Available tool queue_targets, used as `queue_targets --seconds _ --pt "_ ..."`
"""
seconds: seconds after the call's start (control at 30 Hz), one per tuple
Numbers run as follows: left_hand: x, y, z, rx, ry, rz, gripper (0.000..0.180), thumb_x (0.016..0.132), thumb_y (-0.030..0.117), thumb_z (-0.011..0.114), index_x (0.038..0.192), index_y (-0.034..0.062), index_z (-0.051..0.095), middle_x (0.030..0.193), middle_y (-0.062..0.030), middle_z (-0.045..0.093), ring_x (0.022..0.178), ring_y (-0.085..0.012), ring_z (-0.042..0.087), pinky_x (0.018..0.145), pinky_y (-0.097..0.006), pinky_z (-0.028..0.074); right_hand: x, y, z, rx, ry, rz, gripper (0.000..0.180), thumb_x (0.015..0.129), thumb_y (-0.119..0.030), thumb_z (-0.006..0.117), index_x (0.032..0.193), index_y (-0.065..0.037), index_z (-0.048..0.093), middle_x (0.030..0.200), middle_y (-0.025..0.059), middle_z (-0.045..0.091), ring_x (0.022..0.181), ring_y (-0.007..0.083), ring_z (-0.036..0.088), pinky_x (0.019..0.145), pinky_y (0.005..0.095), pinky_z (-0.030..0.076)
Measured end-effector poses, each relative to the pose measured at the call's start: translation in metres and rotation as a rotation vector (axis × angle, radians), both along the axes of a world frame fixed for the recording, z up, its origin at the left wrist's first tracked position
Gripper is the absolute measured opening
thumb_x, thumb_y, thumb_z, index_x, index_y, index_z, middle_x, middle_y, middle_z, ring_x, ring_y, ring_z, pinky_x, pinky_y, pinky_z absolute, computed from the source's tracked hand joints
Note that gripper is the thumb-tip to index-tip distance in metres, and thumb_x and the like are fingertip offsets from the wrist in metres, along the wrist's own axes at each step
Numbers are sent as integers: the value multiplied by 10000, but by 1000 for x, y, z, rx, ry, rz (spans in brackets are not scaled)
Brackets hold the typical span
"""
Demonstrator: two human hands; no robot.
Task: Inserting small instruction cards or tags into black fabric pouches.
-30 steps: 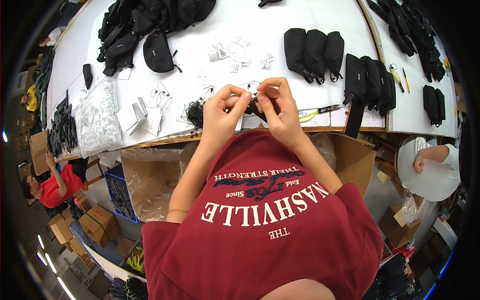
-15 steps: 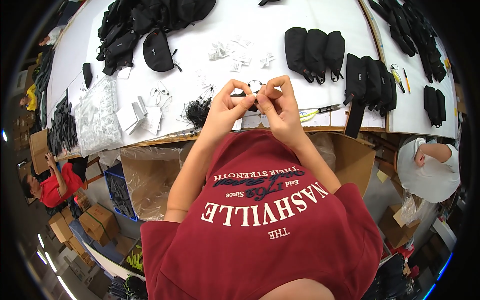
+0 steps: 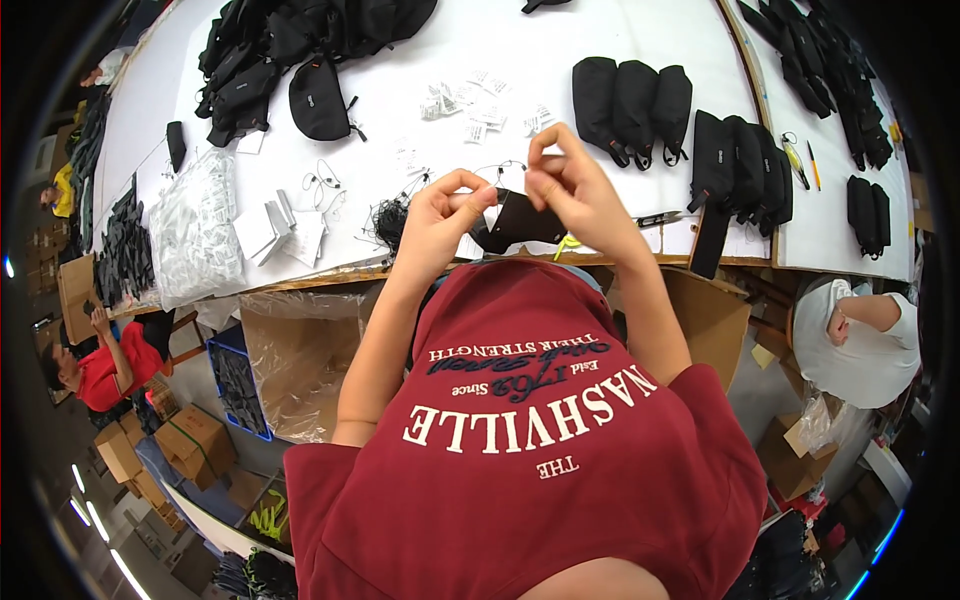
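Note:
Over the table's near edge my left hand (image 3: 445, 212) is closed in a pinch, thumb against fingers. My right hand (image 3: 578, 192) is raised to its right, thumb and forefinger pinched together. A thin black cord (image 3: 500, 164) arches between the two hands, and its end meets the right fingertips. What the left fingertips hold is too small to make out. Just below and between the hands lies a dark pouch (image 3: 518, 222), partly covered by the left hand. A tangle of black cords (image 3: 388, 222) rests left of my left hand.
Small white tags (image 3: 480, 105) lie beyond my hands. Black pouches (image 3: 632, 108) stand in a row at right, with more heaped (image 3: 300, 35) far left. Snips (image 3: 657, 218) lie by my right wrist. A clear bag of white labels (image 3: 198, 235) is at left. People sit on both sides.
My hands have come apart. The right hand has moved up and right, the left slightly left. The dark pouch beneath them now shows.

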State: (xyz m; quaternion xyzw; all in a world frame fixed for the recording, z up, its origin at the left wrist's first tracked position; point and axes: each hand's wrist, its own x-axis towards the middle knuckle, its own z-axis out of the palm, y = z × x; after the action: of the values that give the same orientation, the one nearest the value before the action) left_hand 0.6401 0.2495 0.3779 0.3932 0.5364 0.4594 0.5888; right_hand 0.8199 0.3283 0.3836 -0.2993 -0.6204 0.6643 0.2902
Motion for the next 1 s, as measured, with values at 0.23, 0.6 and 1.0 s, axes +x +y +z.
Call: queue_targets --seconds 0.23,0.6,1.0 --pt "44 -16 8 352 584 -275 180 852 218 632 829 45 589 634 -97 595 585 -237 598 558 -366 451 -36 28 -40 346 -524 385 355 883 -363 577 962 -17 568 850 145 647 782 267 619 704 355 484" --pt "70 -15 3 453 531 -775 230 839 272 629 796 49 590 685 -112 604 659 -279 608 613 -404 470 -38 5 -56 374 -912 671 750 653 -686 653 848 37 634 771 213 652 741 344 646 699 410 512" --pt "4 -19 28 612 627 -85 252 750 123 719 942 37 580 1005 -89 587 962 -239 544 847 -344 411 -7 4 7 615 -566 133 173 805 -168 587 888 -34 658 703 151 634 662 329 614 623 397 477"
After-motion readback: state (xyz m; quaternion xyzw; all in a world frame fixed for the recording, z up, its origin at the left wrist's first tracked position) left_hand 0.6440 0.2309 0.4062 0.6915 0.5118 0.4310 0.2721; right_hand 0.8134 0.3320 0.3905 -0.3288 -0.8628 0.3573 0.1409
